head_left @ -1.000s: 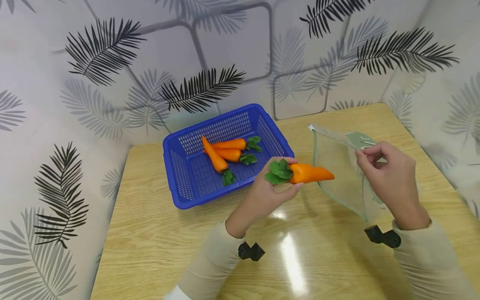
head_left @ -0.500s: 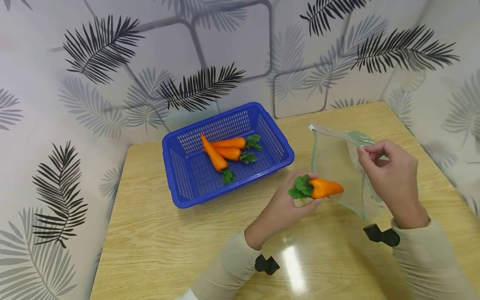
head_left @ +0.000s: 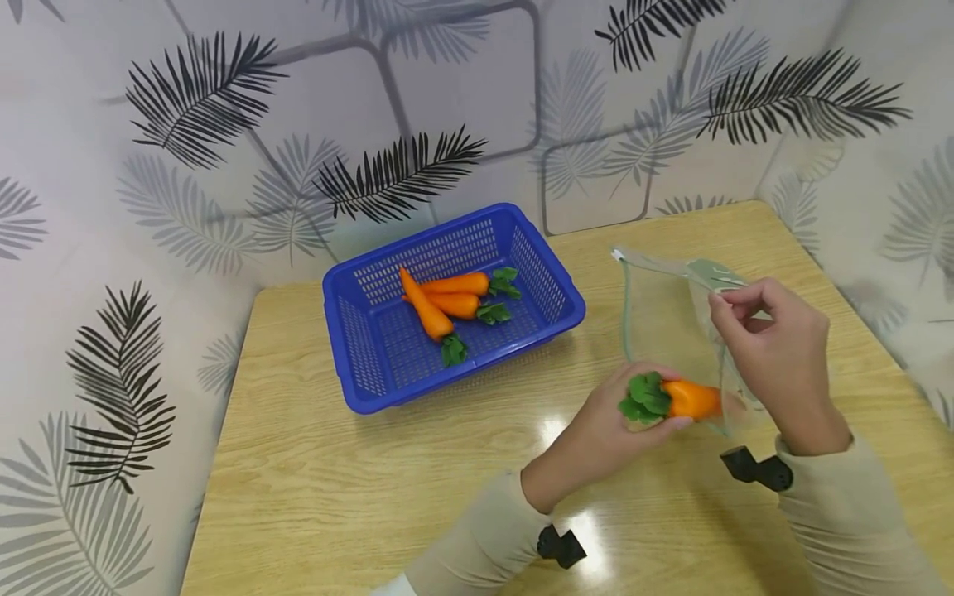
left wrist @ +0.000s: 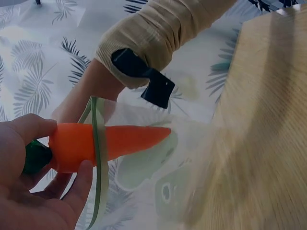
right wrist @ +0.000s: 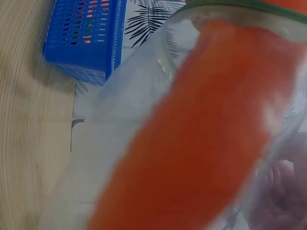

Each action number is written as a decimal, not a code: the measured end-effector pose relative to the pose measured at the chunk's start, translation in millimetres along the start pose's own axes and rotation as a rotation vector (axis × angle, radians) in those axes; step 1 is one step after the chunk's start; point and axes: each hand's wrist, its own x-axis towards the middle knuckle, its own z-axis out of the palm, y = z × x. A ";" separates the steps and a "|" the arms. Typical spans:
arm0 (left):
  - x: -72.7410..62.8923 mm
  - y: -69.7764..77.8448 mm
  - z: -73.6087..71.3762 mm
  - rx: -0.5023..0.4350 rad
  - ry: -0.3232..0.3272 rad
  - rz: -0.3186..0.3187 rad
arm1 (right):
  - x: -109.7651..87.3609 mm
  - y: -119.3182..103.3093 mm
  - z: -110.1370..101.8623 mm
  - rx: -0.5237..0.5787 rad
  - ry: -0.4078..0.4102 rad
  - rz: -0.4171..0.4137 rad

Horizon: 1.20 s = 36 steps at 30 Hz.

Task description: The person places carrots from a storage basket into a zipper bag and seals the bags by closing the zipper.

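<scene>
My left hand [head_left: 622,422] grips an orange carrot [head_left: 693,400] near its green leafy top, thumb on one side and fingers on the other. The carrot's pointed end lies inside a clear zip bag [head_left: 659,306] with a pale green rim, as the left wrist view shows. There, the tip [left wrist: 139,139] shows through the plastic, past the bag's edge. My right hand [head_left: 778,356] pinches the bag's rim between thumb and fingertips, and the mouth stands apart. Close up in the right wrist view, the carrot [right wrist: 206,124] fills much of the bag.
A blue plastic basket [head_left: 455,381] stands on the wooden table [head_left: 298,497] at the back left. Inside it lie three carrots [head_left: 428,310] with green tops. Behind the table rises a wall covering [head_left: 462,91] with a leaf pattern.
My left hand has moved right and toward me, bringing the carrot from in front of the bag to partly inside its mouth. My right hand has stayed nearly still, pinching the bag.
</scene>
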 end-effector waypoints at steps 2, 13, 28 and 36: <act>1.4 2.0 3.2 -0.007 -0.011 -0.008 | -0.1 0.1 -0.3 0.004 -0.001 -0.002; 5.1 2.8 5.4 0.113 -0.048 -0.025 | -0.5 0.0 -2.4 0.007 0.000 0.002; 10.8 -2.0 3.3 0.423 -0.103 0.109 | -0.9 -2.0 -2.5 0.020 -0.012 -0.004; 13.9 -2.9 3.0 0.448 -0.131 0.174 | -0.4 -1.7 -1.8 0.020 -0.014 -0.007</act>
